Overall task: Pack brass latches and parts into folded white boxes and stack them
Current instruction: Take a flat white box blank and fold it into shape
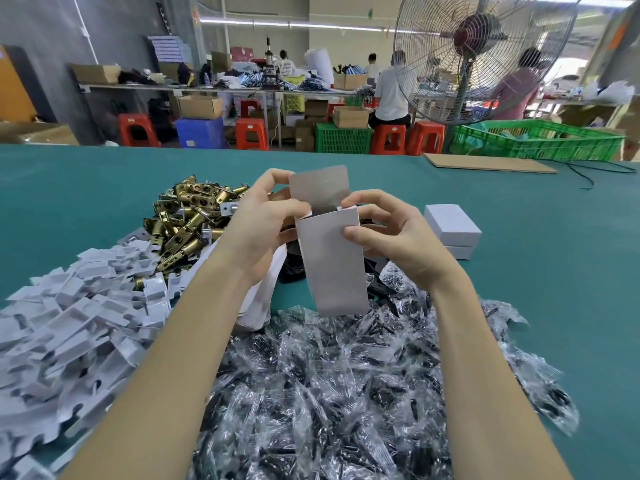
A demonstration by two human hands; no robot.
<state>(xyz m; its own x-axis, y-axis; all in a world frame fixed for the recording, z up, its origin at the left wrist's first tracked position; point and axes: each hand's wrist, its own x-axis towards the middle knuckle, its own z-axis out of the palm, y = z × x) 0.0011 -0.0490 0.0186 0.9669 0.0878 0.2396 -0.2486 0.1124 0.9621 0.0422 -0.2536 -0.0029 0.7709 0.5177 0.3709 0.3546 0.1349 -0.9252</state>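
I hold a white box upright over the green table, its top flap standing open. My left hand grips its left side and pinches the flap's edge. My right hand grips the right side, thumb on the front face. A heap of brass latches lies behind my left hand. Two closed white boxes sit stacked to the right of my right hand. What is inside the held box is hidden.
White folded card inserts are heaped at the left. Several clear bags of dark parts cover the near table. A flat stack of unfolded boxes lies under my left forearm. Cardboard sheet and a fan stand far right.
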